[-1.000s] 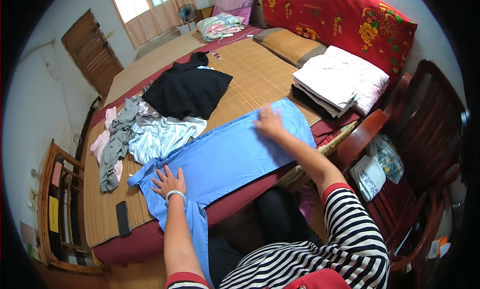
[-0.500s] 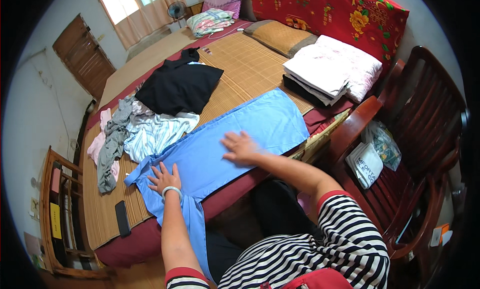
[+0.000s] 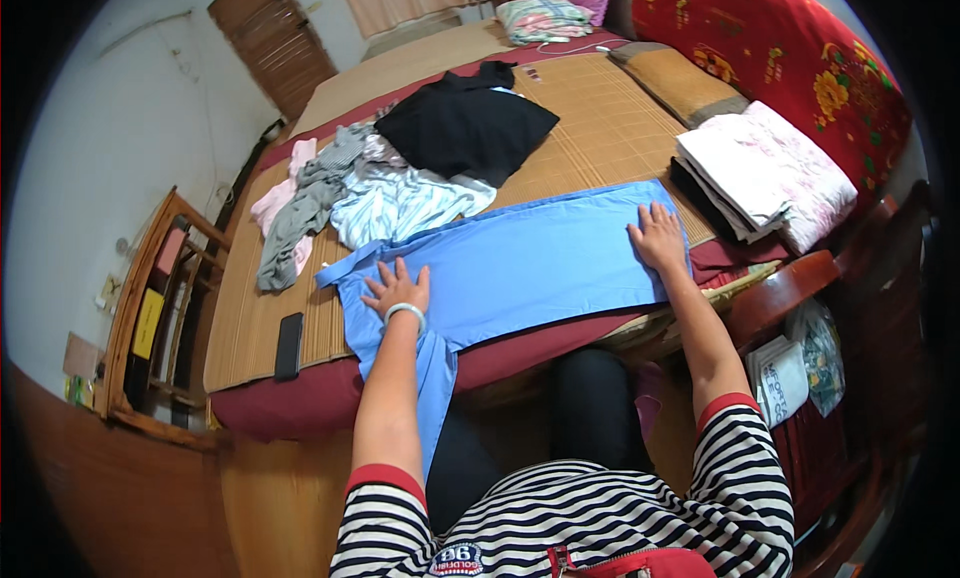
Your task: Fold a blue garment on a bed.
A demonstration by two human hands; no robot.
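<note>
A plain light-blue garment (image 3: 540, 258) lies spread in a long flat shape along the near edge of the bed; its exact kind is unclear. One narrow part of it hangs over the edge beside my left forearm. My left hand (image 3: 399, 286), with a pale bangle at the wrist, rests on its left end, fingers spread. Toward the opposite end, my right hand (image 3: 657, 238) lies flat on the cloth, fingers stretched out. Beyond the garment sit a crumpled blue-and-white striped cloth (image 3: 405, 203), a grey garment (image 3: 305, 223) and a black garment (image 3: 465, 123).
A stack of folded white clothes (image 3: 735, 168) stands on the bed's right side. A dark phone (image 3: 289, 346) lies near the left front edge. A wooden chair (image 3: 800, 293) holding plastic-wrapped items is at right. A wooden frame (image 3: 150, 328) stands at left.
My right hand has slid right across the blue garment to its right end. My left hand stays on the left end. The whole view has shifted, moving the bed rightward in the picture.
</note>
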